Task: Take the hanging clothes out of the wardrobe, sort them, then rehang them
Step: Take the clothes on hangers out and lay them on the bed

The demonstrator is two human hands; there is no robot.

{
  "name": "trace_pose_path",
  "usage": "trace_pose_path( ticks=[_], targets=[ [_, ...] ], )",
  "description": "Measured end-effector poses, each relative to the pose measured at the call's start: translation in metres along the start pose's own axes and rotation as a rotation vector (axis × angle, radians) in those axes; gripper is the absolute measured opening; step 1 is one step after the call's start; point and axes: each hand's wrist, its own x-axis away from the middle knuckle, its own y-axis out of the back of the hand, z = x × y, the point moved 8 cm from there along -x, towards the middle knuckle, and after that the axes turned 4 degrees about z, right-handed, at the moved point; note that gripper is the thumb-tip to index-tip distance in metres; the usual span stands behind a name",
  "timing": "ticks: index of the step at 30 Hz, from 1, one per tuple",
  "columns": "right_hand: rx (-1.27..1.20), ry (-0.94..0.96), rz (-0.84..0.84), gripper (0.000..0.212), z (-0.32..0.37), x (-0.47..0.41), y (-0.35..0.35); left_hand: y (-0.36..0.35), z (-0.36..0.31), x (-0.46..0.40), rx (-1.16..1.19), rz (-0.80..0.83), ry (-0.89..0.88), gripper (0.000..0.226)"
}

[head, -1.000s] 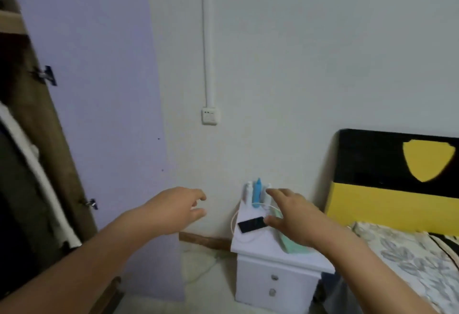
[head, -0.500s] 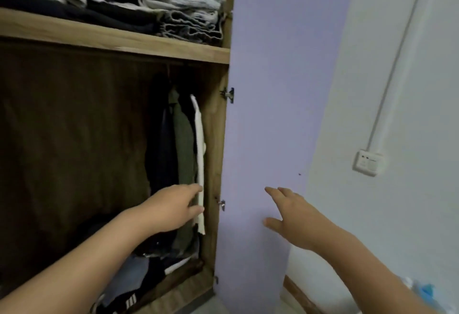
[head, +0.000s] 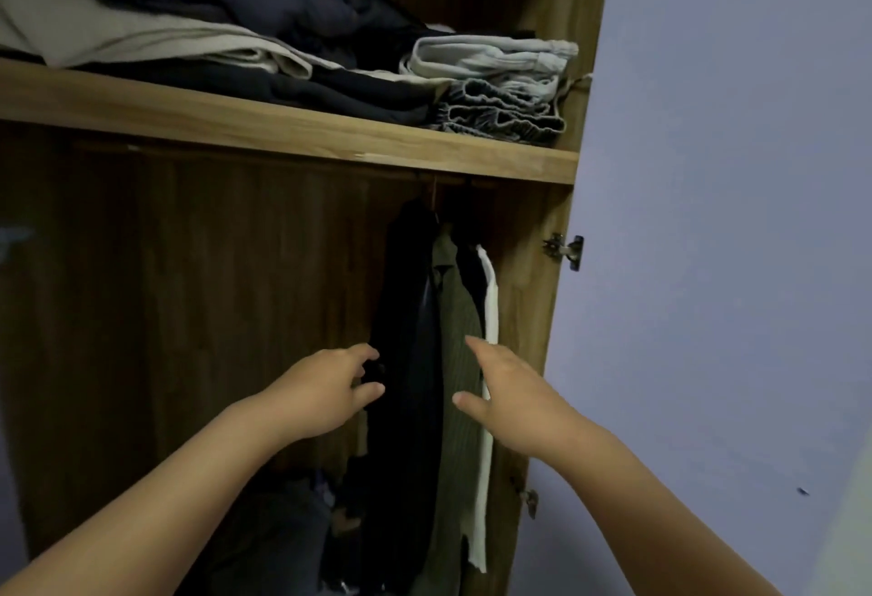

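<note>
Left hand (head: pixel 325 388) and right hand (head: pixel 507 388), fingers loose, grasp nothing. Between them hang the dark jacket (head: pixel 406 336) and olive shirt (head: pixel 460 312); the white garment (head: pixel 490 303) hangs beyond the right fingertips.

A wooden shelf (head: pixel 283 128) is set across the open wooden wardrobe (head: pixel 188 312); folded clothes (head: pixel 490 90) are stacked on it, toward 12 o'clock. Below it, at the right end, four hanging garments (head: pixel 439 336) are crowded together against the side panel. The pale door (head: pixel 731 218) is found at 3 o'clock. Toward 6 o'clock, the left hand (head: pixel 325 388) and right hand (head: pixel 509 397) are held before the garments.
</note>
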Motion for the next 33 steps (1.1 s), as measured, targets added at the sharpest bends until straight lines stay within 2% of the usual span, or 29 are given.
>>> trace_pose_path(
  ticks=[5,10,17,23,29,33],
  targets=[
    [-0.160,0.009,-0.127,0.073,0.012,-0.076,-0.001,0.021,0.026,-0.051,0.059,-0.047,-0.047,0.050],
    [-0.310,0.007,-0.182,0.074,0.009,-0.149,-0.013,0.034,0.055,-0.091,0.129,-0.064,-0.077,0.049],
    [-0.481,-0.073,-0.325,0.069,-0.016,-0.243,-0.010,0.055,0.116,-0.141,0.151,-0.135,-0.012,0.047],
    [-0.889,-0.077,-0.250,0.062,-0.027,-0.310,-0.017,0.070,0.148,-0.187,0.116,-0.212,0.056,0.045],
    [-1.238,-0.040,-0.152,0.079,-0.016,-0.359,-0.025,0.072,0.172,-0.217,0.160,-0.245,0.102,0.044],
    [-1.328,-0.060,-0.202,0.086,-0.014,-0.376,-0.028,0.077,0.183,-0.227,0.161,-0.256,0.111,0.043]
  ],
)
